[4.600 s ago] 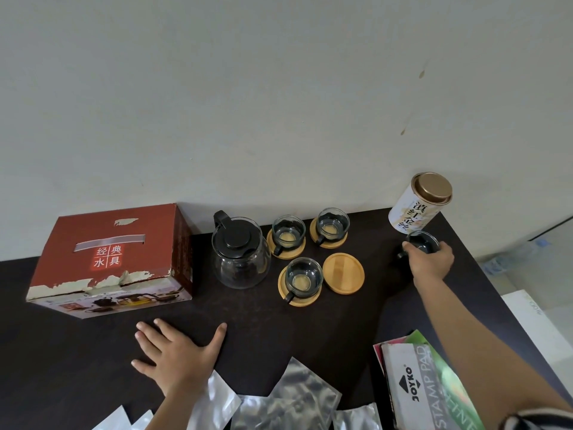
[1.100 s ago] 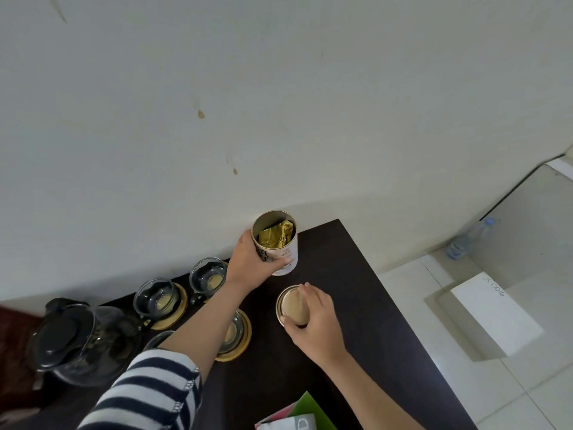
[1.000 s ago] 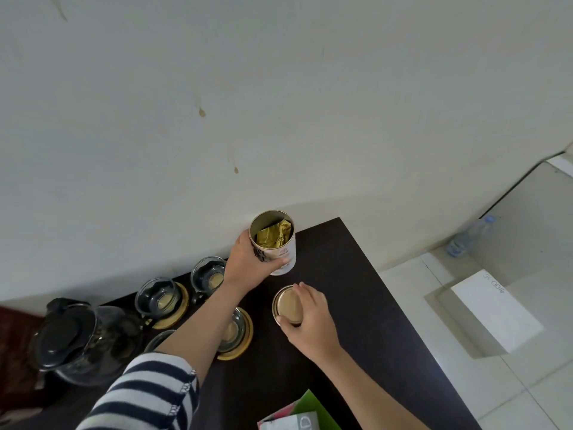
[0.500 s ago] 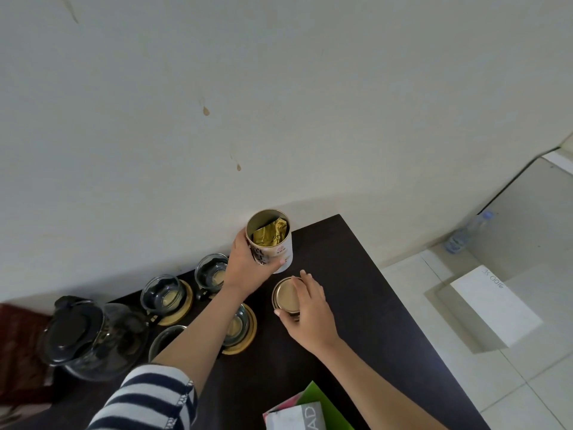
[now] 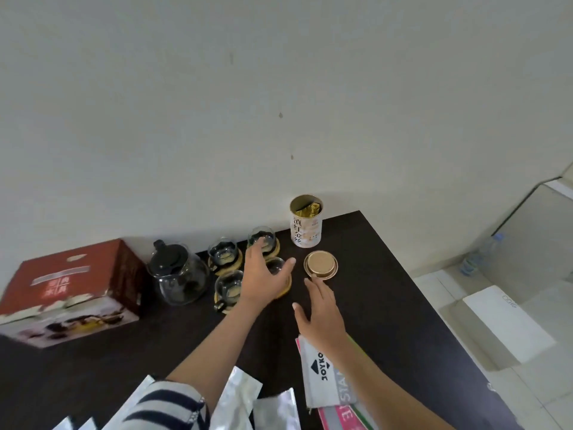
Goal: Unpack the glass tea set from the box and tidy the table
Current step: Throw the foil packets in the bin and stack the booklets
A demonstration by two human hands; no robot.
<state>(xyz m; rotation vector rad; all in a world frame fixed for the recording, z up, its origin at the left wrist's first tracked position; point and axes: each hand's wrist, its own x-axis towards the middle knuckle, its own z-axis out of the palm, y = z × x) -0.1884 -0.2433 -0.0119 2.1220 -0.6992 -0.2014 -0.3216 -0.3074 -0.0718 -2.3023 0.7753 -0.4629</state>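
A white tea tin (image 5: 306, 226) stands open by the wall with gold foil inside. Its gold lid (image 5: 320, 264) lies on the dark table (image 5: 387, 293) in front of it. Several glass cups on bamboo coasters (image 5: 224, 256) sit beside a glass teapot with a black lid (image 5: 178, 274). The red tea-set box (image 5: 69, 290) stands at the left. My left hand (image 5: 263, 279) hovers open over the front right cup. My right hand (image 5: 319, 311) is open just below the lid, holding nothing.
Silver foil pouches (image 5: 238, 398) lie at the near edge. A stamp pad pack (image 5: 325, 370) rests under my right wrist. The table's right edge drops to a tiled floor with a white box (image 5: 505, 321) and a plastic bottle (image 5: 479, 254).
Both hands have let go: the left left the tin, the right set the lid down and drew back. The view has swung left, bringing the red box into sight.
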